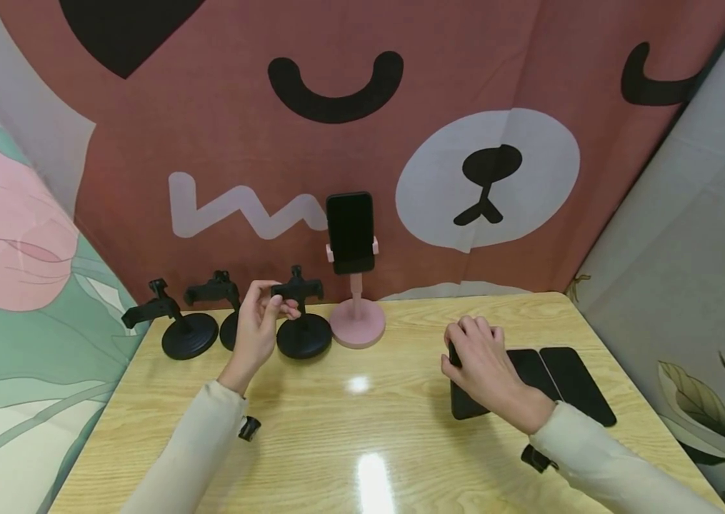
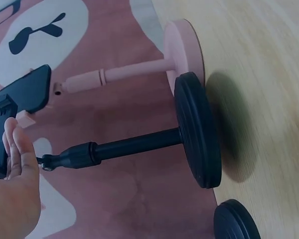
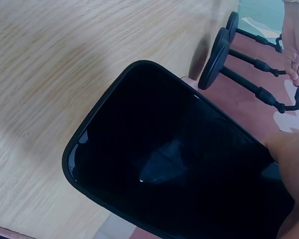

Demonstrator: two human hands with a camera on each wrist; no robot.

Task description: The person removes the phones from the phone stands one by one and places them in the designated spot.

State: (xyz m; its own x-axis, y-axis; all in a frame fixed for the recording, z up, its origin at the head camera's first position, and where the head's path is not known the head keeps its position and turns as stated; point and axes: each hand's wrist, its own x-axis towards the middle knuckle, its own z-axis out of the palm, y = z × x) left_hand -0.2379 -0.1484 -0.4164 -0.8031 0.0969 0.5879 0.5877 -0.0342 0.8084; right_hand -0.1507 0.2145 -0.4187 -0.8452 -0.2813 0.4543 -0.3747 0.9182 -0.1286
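My left hand (image 1: 259, 323) holds the clamp at the top of a black phone stand (image 1: 304, 337), with thumb and fingers on one end of it. In the left wrist view that stand's round base (image 2: 197, 132) has a shadow beside it; I cannot tell whether it touches the table. My right hand (image 1: 483, 357) grips a black phone (image 3: 154, 134) by its edges at the table's right side. Beside it, two more black phones, a middle one (image 1: 532, 370) and an outer one (image 1: 577, 385), lie flat. The middle phone is partly hidden by my right hand.
A pink stand (image 1: 358, 330) holds an upright phone (image 1: 351, 232) just right of the gripped stand. Two black stands, one far left (image 1: 190, 335) and one partly behind my left hand (image 1: 227, 330), line the back of the wooden table (image 1: 311, 435). A printed curtain (image 1: 240, 135) hangs behind.
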